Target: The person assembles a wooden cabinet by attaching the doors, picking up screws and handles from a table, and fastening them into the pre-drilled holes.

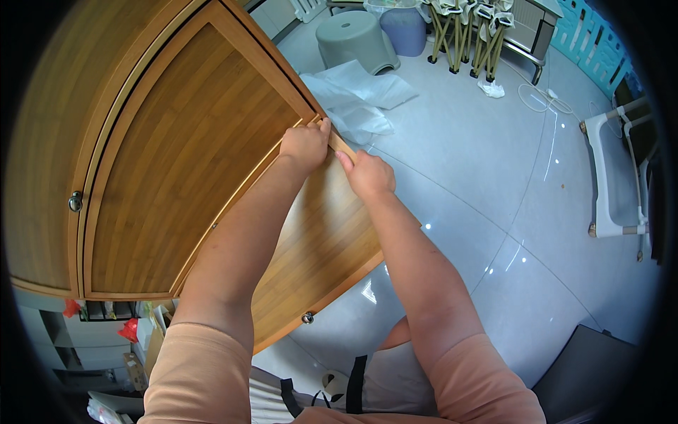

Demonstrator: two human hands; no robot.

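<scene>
A wooden cabinet [191, 148] with brown panels fills the left side. One cabinet door [332, 233] hangs out from it, with a round metal knob [307, 318] near its lower edge. My left hand [305, 146] is closed over the far corner, where the door meets the cabinet frame; its fingertips are mostly hidden. Just to its right, my right hand [371, 174] grips the far edge of that door, thumb on the inner side and fingers out of sight behind. A short stretch of pale edge shows between both hands.
On the tiled floor [452, 191] beyond lie a crumpled white sheet [360, 95], a grey-green stool [353, 39], a purple bin [406, 32] and folded stools [470, 35]. At right stand a white frame [604, 177] and a dark panel [583, 367]. Another knob [75, 201] sticks out left.
</scene>
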